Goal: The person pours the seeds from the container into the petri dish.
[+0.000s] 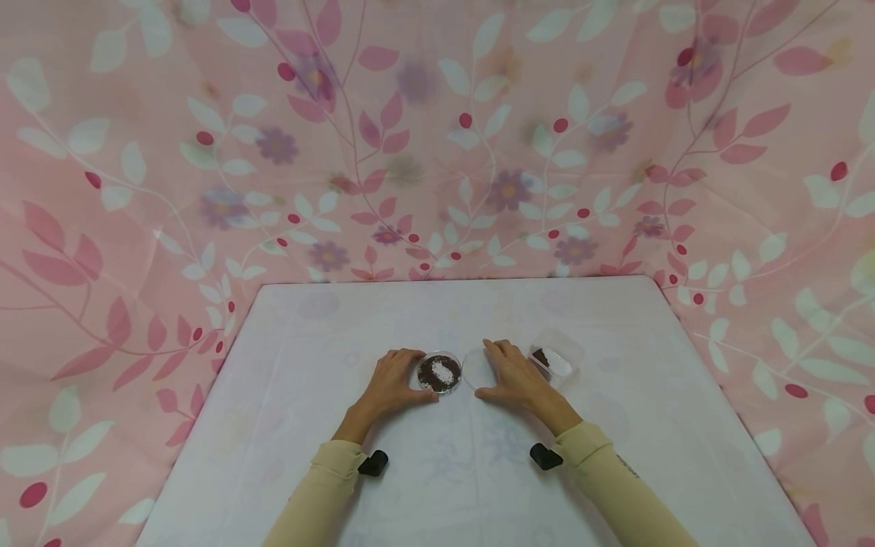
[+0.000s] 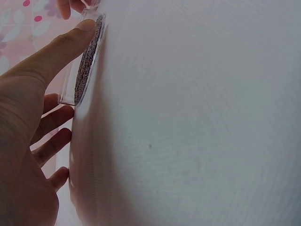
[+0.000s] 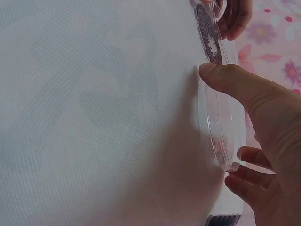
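In the head view my left hand (image 1: 391, 386) grips a clear round petri dish (image 1: 440, 391) on the white table. Dark brown granules (image 1: 427, 375) fill the dish, topped by a small patch of white grains (image 1: 444, 371). The left thumb (image 2: 70, 44) presses the near rim, while the other fingers curve at the dish's far side. Just to the right, my right hand (image 1: 514, 380) holds a clear, empty petri dish lid (image 1: 476, 370) between thumb and fingers. In the right wrist view the lid (image 3: 218, 122) stands close beside the filled dish (image 3: 207, 33).
Right of my right hand stands a clear plastic box (image 1: 562, 357) with some dark material and a white patch inside. A white cloth covers the table (image 1: 437, 486). Behind it hangs a pink floral curtain (image 1: 437, 152). Dark wrist cameras (image 1: 373, 463) sit at both cuffs.
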Demonstrator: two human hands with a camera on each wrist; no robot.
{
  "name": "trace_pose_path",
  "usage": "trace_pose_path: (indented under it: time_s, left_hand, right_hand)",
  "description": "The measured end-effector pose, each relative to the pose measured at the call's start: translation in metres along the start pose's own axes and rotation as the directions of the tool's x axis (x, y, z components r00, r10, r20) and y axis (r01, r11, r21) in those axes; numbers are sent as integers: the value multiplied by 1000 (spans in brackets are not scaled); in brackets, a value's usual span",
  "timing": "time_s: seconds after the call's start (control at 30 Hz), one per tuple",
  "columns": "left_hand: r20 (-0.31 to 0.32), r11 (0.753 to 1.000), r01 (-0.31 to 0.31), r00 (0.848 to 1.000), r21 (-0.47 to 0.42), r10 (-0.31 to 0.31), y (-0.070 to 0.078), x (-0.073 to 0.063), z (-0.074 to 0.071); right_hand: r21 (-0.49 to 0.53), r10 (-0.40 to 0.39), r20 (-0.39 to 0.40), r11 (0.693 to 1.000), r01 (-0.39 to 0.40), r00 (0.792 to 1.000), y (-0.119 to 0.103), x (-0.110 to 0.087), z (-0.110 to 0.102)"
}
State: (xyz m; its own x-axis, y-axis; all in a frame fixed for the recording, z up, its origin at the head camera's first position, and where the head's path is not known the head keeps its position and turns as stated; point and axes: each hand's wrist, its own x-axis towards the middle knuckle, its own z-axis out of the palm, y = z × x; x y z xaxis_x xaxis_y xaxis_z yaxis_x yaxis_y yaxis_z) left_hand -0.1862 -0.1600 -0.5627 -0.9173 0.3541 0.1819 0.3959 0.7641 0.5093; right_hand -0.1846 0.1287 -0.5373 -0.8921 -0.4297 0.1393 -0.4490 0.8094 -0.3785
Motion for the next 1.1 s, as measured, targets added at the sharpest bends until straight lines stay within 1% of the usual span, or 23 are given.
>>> trace_pose_path:
  time_s: [0.13,0.33,0.63,0.9,1.1]
  left_hand:
    - [6,1000,4,1000,1,-4,0,0,0]
    - [16,1000,15,1000,9,-15,-2,1,2]
    - [12,1000,8,1000,-3,-8,-2,0,2]
    - [13,1000,8,1000,11,-8,-4,0,3]
    - [3,1000,-7,1000,17,7,-3,0,3]
  right_hand:
    - [5,3,-15,1000,-3,1000,-1,0,-1]
    - [-13,15,-10,1000,-15,1000,-1,2,-1]
    - [2,-6,-31,1000,6,999,-4,2,-7]
    - [31,-8,-49,999,10,999,-3,1,-9]
    - [13,-33,-73,999,34,997,-1,1,-8]
